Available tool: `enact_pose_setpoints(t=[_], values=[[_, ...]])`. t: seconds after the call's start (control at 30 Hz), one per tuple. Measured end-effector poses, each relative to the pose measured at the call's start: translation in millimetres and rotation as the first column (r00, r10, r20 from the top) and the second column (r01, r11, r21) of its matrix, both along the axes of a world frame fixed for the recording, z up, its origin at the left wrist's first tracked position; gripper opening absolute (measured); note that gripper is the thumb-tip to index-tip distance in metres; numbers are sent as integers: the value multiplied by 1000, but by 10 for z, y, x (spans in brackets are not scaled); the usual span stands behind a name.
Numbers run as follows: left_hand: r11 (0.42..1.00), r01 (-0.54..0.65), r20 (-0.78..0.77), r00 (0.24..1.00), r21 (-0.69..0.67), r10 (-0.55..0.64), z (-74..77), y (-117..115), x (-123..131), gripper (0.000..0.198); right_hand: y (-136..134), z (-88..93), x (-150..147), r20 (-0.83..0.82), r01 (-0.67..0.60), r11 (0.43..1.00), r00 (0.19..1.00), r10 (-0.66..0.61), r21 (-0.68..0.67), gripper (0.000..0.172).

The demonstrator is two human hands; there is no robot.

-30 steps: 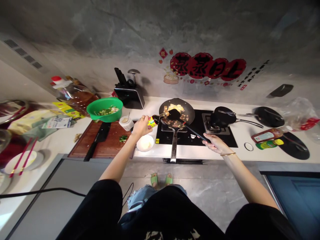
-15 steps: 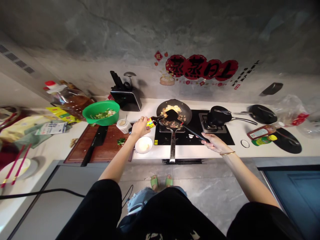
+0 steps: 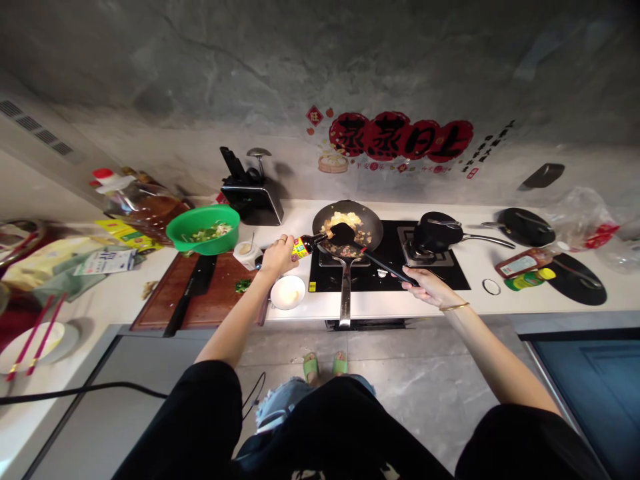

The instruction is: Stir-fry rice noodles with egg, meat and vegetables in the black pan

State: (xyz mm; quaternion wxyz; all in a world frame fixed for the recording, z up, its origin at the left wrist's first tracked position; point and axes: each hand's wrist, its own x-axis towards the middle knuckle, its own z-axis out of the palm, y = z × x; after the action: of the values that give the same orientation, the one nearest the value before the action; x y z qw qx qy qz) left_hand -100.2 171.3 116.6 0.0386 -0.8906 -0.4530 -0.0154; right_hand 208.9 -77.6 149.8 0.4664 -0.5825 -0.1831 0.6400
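My left hand (image 3: 278, 255) grips a dark sauce bottle (image 3: 306, 245) with a yellow and red label, tipped on its side so its neck points over the frying pan (image 3: 371, 225). My right hand (image 3: 426, 285) is closed on the handle of a black spatula (image 3: 350, 235), whose blade rests over the food in the pan. The pan holds scrambled egg and brown bits and sits on the black hob (image 3: 395, 270), its long handle pointing toward me.
A small white bowl (image 3: 287, 292) stands below my left hand. Left of it lie a wooden board (image 3: 210, 303) with a black knife (image 3: 193, 285) and a green bowl (image 3: 203, 229) of vegetables. A black pot (image 3: 439, 232), lids and sauce bottles (image 3: 525, 270) sit to the right.
Both hands stay where they were, the bottle still tipped over the pan. The view has shifted slightly; nothing on the counter has moved.
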Motion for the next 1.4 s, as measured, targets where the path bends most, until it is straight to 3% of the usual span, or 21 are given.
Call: enact_pose_setpoints(t=[1.1, 1.23, 1.4], values=[[999, 43, 38, 998, 18, -44, -34, 60, -20, 45, -33, 6, 14, -13, -6, 1000, 1000, 6, -14, 25], [999, -5, 99, 995, -35, 8, -50, 51, -14, 47, -54, 19, 35, -2, 0, 1000, 1000, 0, -12, 24], [993, -13, 293, 955, -119, 48, -115, 41, -37, 51, 48, -34, 108, 43, 35, 999, 998, -35, 7, 22]])
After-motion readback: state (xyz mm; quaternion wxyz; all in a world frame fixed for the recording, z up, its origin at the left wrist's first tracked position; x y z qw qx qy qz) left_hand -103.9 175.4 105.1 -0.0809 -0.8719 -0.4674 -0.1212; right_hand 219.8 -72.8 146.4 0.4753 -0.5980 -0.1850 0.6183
